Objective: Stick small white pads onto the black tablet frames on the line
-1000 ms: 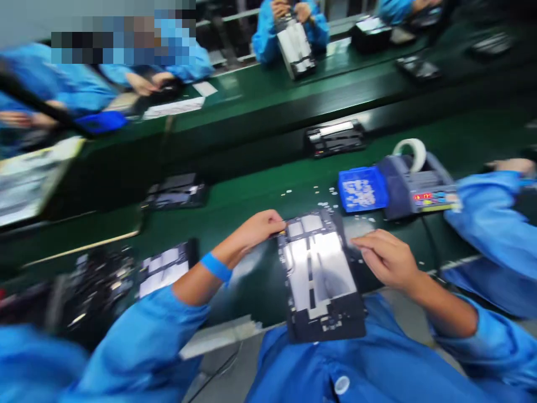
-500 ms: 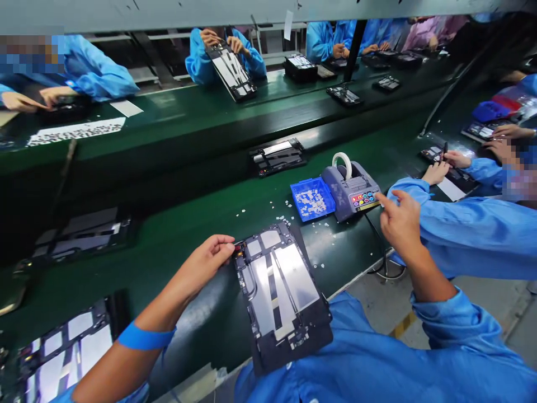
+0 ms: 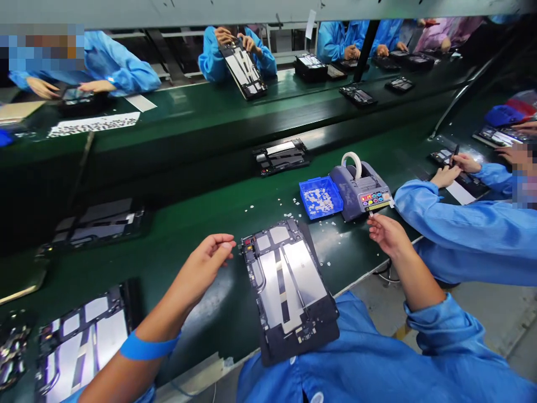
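- While it hovers with fingers loosely curled and holding nothing, the left hand sits just left of the tablet chassis.
- Chassis lies near-centre on the tabletop.
- Farther right, the right hand pinches a tape strip at the tape dispenser.

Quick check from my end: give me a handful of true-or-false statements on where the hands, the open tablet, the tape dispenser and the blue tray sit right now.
1. The right hand is at the tape dispenser. True: its fingertips are at a small tape piece by the outlet.
2. The left hand presses flat on the tablet's middle. False: it is beside the open tablet, at its top left corner.
3. The blue tray sits right of the dispenser. False: it sits left.
4. The tablet's near end overhangs the table edge. True.
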Demonstrator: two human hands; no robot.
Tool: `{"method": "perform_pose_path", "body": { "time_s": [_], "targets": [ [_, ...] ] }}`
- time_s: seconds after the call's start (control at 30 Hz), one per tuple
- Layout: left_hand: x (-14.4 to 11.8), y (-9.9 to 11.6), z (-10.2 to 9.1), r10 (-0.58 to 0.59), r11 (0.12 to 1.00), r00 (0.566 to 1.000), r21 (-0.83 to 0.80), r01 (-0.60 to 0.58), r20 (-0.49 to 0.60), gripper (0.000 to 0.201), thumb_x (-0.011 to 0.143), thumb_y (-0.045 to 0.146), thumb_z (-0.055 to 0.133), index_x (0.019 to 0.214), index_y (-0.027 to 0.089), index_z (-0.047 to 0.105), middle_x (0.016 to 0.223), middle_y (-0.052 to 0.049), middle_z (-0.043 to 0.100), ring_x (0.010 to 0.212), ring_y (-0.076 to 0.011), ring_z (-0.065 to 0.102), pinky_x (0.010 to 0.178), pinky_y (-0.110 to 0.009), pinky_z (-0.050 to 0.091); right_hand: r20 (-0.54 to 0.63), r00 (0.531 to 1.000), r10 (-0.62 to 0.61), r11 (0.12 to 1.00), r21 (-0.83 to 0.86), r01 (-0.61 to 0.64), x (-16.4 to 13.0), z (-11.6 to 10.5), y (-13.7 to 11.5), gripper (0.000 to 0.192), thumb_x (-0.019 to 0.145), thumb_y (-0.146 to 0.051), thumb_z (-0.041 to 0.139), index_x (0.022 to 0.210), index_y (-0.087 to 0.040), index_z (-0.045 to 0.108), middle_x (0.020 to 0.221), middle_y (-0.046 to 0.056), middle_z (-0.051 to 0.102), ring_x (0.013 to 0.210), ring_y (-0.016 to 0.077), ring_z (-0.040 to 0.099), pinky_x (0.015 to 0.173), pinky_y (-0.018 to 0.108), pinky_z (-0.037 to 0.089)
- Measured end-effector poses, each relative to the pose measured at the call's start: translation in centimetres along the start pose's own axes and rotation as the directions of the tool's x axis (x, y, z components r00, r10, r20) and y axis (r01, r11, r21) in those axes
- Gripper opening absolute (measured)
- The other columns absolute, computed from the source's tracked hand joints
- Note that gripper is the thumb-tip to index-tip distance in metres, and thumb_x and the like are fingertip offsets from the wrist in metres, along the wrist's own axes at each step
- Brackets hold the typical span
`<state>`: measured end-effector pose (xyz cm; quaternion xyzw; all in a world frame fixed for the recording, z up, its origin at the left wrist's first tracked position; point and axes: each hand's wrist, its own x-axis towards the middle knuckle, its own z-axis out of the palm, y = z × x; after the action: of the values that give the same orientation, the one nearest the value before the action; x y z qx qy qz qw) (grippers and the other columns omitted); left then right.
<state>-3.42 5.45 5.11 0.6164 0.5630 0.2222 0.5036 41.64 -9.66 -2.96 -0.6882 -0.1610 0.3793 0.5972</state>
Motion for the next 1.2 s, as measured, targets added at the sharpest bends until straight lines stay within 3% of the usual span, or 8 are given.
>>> {"method": "perform_pose_path", "body": {
  "time_s": [0.1, 0.2, 0.33, 0.5, 0.63, 0.73, 0.97, 1.2],
  "targets": [
    [-0.2, 0.1, 0.0, 0.017, 0.999, 1.000, -0.030, -0.017, -0.023, 0.056, 0.080, 0.066, 0.071, 0.111, 0.020, 0.065, 0.109, -0.009, 0.072, 0.088, -0.0228, 0.065, 0.075, -0.034, 0.052, 0.005, 1.000, 0.020, 0.998, 0.051, -0.020, 0.0, 0.7, -0.2, 0.045, 0.060, -0.050, 0.089, 0.071, -0.022, 0.056, 0.062, -0.002, 0.059, 0.052, 0.0095, 0.051, 0.048, 0.021, 0.044],
    [-1.4, 0.4, -0.1, 0.043, 0.998, 0.993, -0.041, -0.047, -0.106, 0.046, 0.081, 0.057, 0.073, 0.108, 0.020, 0.066, 0.106, -0.008, 0.073, 0.089, -0.0227, 0.066, 0.079, -0.035, 0.052, 0.043, 0.998, 0.056, 0.998, 0.027, -0.057, -2.3, 1.5, -0.3, 0.044, 0.059, -0.047, 0.092, 0.069, -0.020, 0.058, 0.059, -0.002, 0.059, 0.049, 0.0089, 0.049, 0.045, 0.020, 0.040],
    [-3.4, 2.0, 1.3, 0.114, 0.990, 0.988, -0.073, -0.122, -0.106, 0.030, 0.084, 0.042, 0.072, 0.104, 0.020, 0.068, 0.098, -0.006, 0.073, 0.088, -0.0201, 0.066, 0.079, -0.033, 0.051, 0.250, 0.967, -0.038, 0.994, -0.091, 0.063, -7.1, 5.8, -1.9, 0.034, 0.074, -0.047, 0.089, 0.084, -0.019, 0.073, 0.076, 0.004, 0.071, 0.063, 0.0129, 0.060, 0.056, 0.023, 0.047],
    [-3.1, 3.9, 3.9, 0.147, 0.932, 0.988, -0.342, -0.123, 0.046, 0.030, 0.083, 0.033, 0.074, 0.108, 0.017, 0.070, 0.097, -0.006, 0.073, 0.085, -0.0166, 0.065, 0.077, -0.030, 0.051, 0.651, 0.734, -0.194, 0.908, -0.164, 0.385, -11.1, 16.8, -5.9, 0.025, 0.088, -0.044, 0.074, 0.083, -0.020, 0.074, 0.074, 0.001, 0.069, 0.069, 0.0158, 0.060, 0.065, 0.029, 0.047],
    [-2.4, 3.6, 4.0, 0.133, 0.876, 0.990, -0.462, -0.139, -0.046, 0.015, 0.084, 0.029, 0.074, 0.091, 0.017, 0.067, 0.080, -0.001, 0.067, 0.072, -0.0118, 0.058, 0.068, -0.025, 0.046, 0.766, 0.622, -0.164, 0.901, -0.141, 0.411, -12.1, 22.8, -6.4, 0.029, 0.089, -0.047, 0.067, 0.082, -0.019, 0.073, 0.072, 0.001, 0.068, 0.065, 0.0151, 0.056, 0.061, 0.029, 0.043],
    [-2.2, 2.6, 3.4, 0.139, 0.880, 0.986, -0.446, -0.165, -0.090, 0.013, 0.087, 0.028, 0.070, 0.082, 0.018, 0.063, 0.074, 0.001, 0.063, 0.067, -0.0104, 0.055, 0.066, -0.025, 0.044, 0.786, 0.602, -0.141, 0.893, -0.162, 0.420, -11.8, 23.6, -5.6, 0.028, 0.087, -0.046, 0.067, 0.081, -0.019, 0.073, 0.070, 0.001, 0.067, 0.064, 0.0152, 0.054, 0.059, 0.029, 0.040],
    [-2.2, 1.4, 3.9, 0.077, 0.860, 0.994, -0.498, -0.108, -0.081, 0.026, 0.084, 0.033, 0.077, 0.102, 0.018, 0.066, 0.089, -0.002, 0.069, 0.073, -0.0117, 0.059, 0.069, -0.026, 0.046, 0.733, 0.675, -0.089, 0.897, -0.235, 0.374, -11.0, 23.1, -4.9, 0.030, 0.088, -0.047, 0.065, 0.084, -0.019, 0.075, 0.068, 0.001, 0.065, 0.063, 0.0159, 0.054, 0.059, 0.030, 0.041],
    [-1.6, 1.4, 5.0, 0.078, 0.872, 0.994, -0.478, -0.104, -0.074, 0.020, 0.084, 0.036, 0.074, 0.082, 0.018, 0.064, 0.071, 0.002, 0.059, 0.066, -0.0109, 0.052, 0.064, -0.025, 0.041, 0.793, 0.595, -0.133, 0.837, -0.232, 0.496, -10.8, 23.5, -4.5, 0.029, 0.093, -0.044, 0.062, 0.090, -0.021, 0.078, 0.078, 0.002, 0.074, 0.070, 0.0182, 0.063, 0.064, 0.030, 0.046]
  ]
}}
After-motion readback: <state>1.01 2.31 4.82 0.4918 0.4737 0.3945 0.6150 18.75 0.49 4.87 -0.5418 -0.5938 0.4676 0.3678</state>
